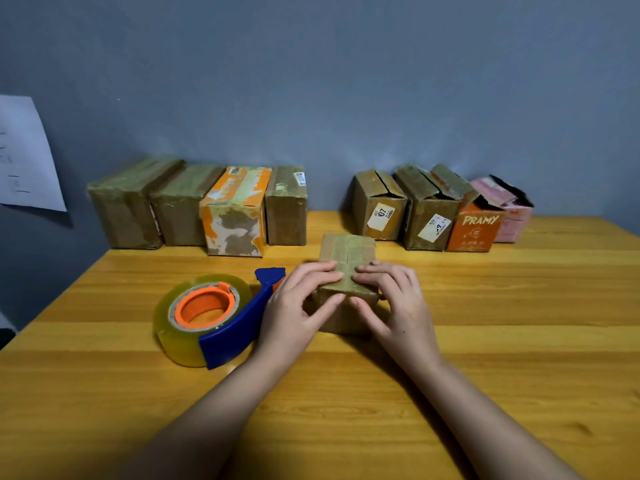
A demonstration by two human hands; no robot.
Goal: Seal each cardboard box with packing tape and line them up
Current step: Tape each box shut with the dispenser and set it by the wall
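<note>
Nine boxes stood on the wooden counter (519, 341) when I looked through the head camera, the counter itself being the biggest thing in view, set against a grey-blue wall (346, 81). Along the back edge on the left I saw a row of four closed boxes (194, 206) standing side by side and touching, three brown and one orange and white (235, 213). Well apart to the right stood a second group of four boxes (440, 213) with their top flaps up: two brown ones with white labels, an orange one printed PRAMY (474, 230), and a pink one (512, 220) at the far end. A white sheet of paper (27, 157) hung on the wall at the left.

Nearer to me lay the tape dispenser (214, 320), a roll of clear yellowish tape on an orange hub in a blue frame, just left of my hands. The small brown box (346, 251) I was working on sat near the middle of the counter, in front of the gap between the two rows, with a strip of tape running along its top.

My left hand (294, 306) and right hand (391, 303) both rested on that box, fingers laid nearly straight across its top and thumbs against its near face, pressing rather than gripping. The fingertips of the two hands almost met over the tape strip.
</note>
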